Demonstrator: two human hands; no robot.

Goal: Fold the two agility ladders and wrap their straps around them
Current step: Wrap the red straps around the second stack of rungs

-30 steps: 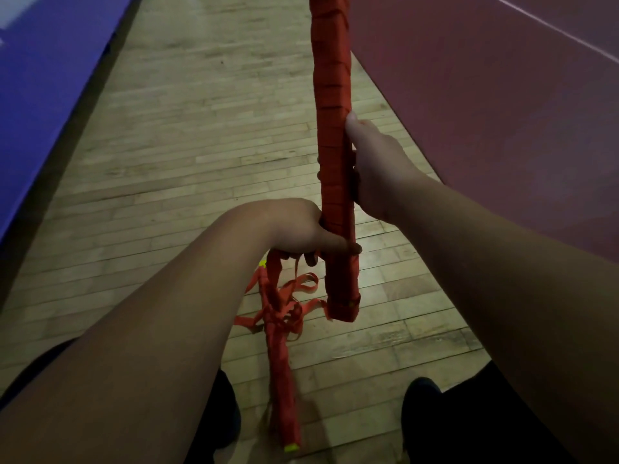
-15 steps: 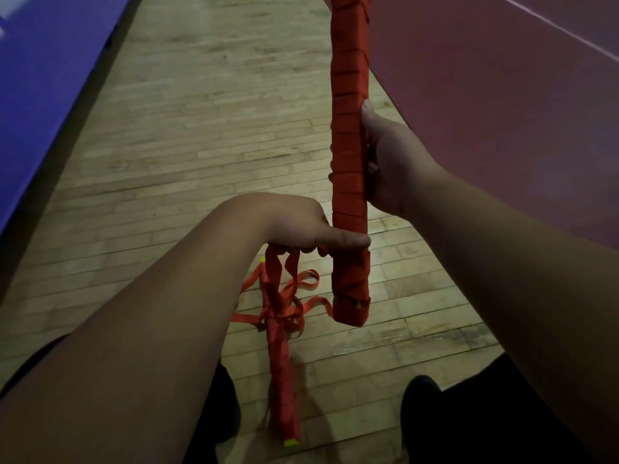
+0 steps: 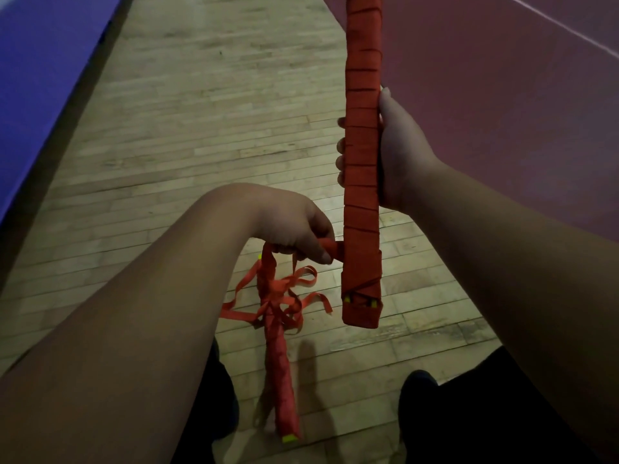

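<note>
Fingers of the right hand point(image 3: 398, 152) curl tight round the wrapped ladder point(image 3: 363, 182), with the thumb lying straight up its right edge and the fingertips point(image 3: 341, 150) showing on its left. That forearm comes in from the lower right and holds the bundle upright. Its top runs out of view and its bottom end hangs above the wooden floor point(image 3: 201, 128).

The left forearm reaches in from the lower left, wrist bent down. The left hand point(image 3: 294, 229) is closed on the strap end point(image 3: 333, 250), pinching it between thumb and curled fingers. This short piece runs level and taut to the bundle's lower part.

Two ladders show, both red. The second ladder point(image 3: 283, 380) lies on the floor between the person's legs, with loose straps point(image 3: 288, 296) tangled round its far half, below the left hand.
</note>
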